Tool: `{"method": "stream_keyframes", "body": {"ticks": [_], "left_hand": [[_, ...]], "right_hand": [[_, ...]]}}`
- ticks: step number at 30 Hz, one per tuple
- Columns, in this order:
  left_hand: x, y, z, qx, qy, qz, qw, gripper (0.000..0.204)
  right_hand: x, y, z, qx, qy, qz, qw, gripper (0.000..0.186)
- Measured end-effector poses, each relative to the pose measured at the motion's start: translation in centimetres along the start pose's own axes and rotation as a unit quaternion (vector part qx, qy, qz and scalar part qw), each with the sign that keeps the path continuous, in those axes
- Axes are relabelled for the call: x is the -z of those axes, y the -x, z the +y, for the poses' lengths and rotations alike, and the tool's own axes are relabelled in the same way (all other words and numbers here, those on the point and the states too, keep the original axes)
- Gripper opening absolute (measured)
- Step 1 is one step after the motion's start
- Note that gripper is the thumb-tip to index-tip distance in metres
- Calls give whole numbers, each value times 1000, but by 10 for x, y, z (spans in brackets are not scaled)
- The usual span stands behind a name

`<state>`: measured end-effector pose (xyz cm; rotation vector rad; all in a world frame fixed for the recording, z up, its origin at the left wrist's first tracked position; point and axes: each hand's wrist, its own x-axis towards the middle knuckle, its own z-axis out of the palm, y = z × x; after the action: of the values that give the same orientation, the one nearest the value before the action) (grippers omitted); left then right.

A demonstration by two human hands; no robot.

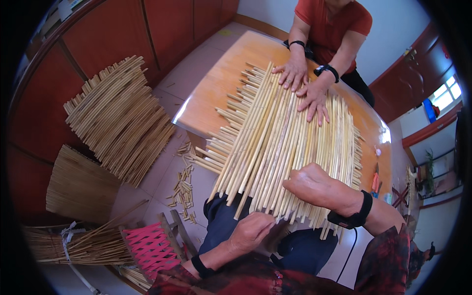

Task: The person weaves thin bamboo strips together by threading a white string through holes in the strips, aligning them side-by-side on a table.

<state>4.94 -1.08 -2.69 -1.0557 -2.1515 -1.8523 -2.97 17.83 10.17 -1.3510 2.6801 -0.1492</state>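
Observation:
A mat of pale reed sticks (280,147) lies across a wooden table (226,54), over a second crosswise layer whose ends jut out at the left. My right hand (317,184) rests closed on the sticks toward the near right; whatever its curled fingers hold is hidden. Just below the mat's near ends, my left hand (248,231) is closed, its fingertips pinched on something small I cannot make out. Opposite me, a co-worker's two hands (313,101) lie spread on the far part of the mat. Red-handled pliers (375,182) lie at the table's right edge.
A person in red (332,27) leans over the far side. Leaning on red cabinets (132,24) at left are two reed mats (118,123). Cut stick pieces (184,187) litter the floor. A pink woven stool (150,248) and tied reed bundle (88,243) stand at lower left.

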Motion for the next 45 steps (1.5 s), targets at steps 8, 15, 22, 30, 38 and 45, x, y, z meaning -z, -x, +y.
{"method": "stream_keyframes", "body": {"ticks": [8,15,22,30,38,45], "left_hand": [[14,-47,14,61,-147,-13,987,7],[9,-80,-5,330,180,29,926,7],[36,-9,17,366,234,-176,883,14],[-15,15,-18,467,372,-73,799,41],[-36,-1,-36,453,586,108,663,40],[-38,3,-37,452,558,107,687,34]], "right_hand": [[9,2,-8,43,186,17,982,16],[-3,-13,2,-87,25,-152,984,8],[-23,7,11,-55,-39,-35,997,7],[-22,-6,6,-1,36,-70,997,5],[-20,-13,5,28,110,-118,986,6],[-17,-18,0,-29,88,-199,976,7]]}}
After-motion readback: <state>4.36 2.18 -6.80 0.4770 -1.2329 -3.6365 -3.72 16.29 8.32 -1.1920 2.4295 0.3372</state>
